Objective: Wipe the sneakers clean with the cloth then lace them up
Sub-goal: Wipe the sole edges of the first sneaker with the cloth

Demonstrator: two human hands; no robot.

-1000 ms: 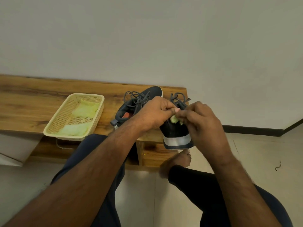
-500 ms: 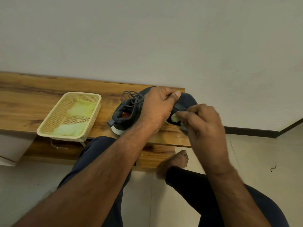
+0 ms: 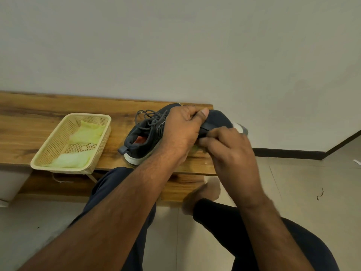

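Note:
A dark sneaker (image 3: 219, 119) is held over the right end of the wooden bench (image 3: 39, 124), its toe pointing right. My left hand (image 3: 183, 130) grips it from above, thumb across its upper. My right hand (image 3: 228, 151) is curled round a small pale green cloth (image 3: 195, 148) and presses it against the sneaker's near side; only a sliver of the cloth shows. The other dark sneaker (image 3: 141, 140) lies on the bench just to the left, its grey laces (image 3: 150, 116) loose and its heel toward me.
A cream plastic basket (image 3: 48, 153) with more green cloths (image 3: 86, 132) sits on the bench's front edge at left. The wall is right behind the bench. My knees and a bare foot (image 3: 203, 194) are below it, on a tiled floor.
The held sneaker has turned from heel-down facing me to lying sideways with its toe to the right. My right hand with the cloth has slid down and right along it.

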